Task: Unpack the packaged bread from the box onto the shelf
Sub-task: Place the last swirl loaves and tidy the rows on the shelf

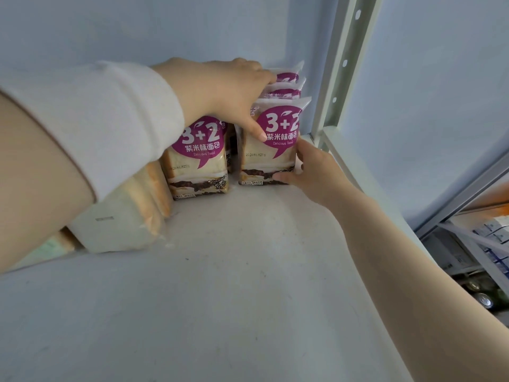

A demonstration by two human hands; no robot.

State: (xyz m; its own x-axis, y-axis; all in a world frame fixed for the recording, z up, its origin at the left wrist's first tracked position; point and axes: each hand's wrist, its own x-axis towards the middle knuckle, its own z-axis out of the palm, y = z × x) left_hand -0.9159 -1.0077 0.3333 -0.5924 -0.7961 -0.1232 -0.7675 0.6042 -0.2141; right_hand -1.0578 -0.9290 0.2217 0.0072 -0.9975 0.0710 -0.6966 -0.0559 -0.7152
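- A white shelf (234, 285) is lying nearest the camera, its front area bare and lightly speckled.
- A pack of plain sliced bread (129, 216) is lying at the left of the shelf, partly hidden under a white sleeve (110, 119).
- Two rows of purple-labelled bread packs are standing upright toward the rear right corner, beside the shelf upright (338, 64).
- The right hand (314, 172) is gripping the front right pack (271, 144) at its lower right edge, thumb across the front bottom and fingers wrapping around the side.
- The left hand (228, 89) is reaching over from the left and grasping the same pack near its top, thumb pressing on the purple label and fingers curling over the packs (286, 84) standing behind it.
- A second front pack (198, 158) is standing just left of the held pack, with a narrow gap between them.
- A pale wall (137, 28) is closing off the back.
- Lower shelving with blue-and-white boxes (493, 230) is showing at far right.
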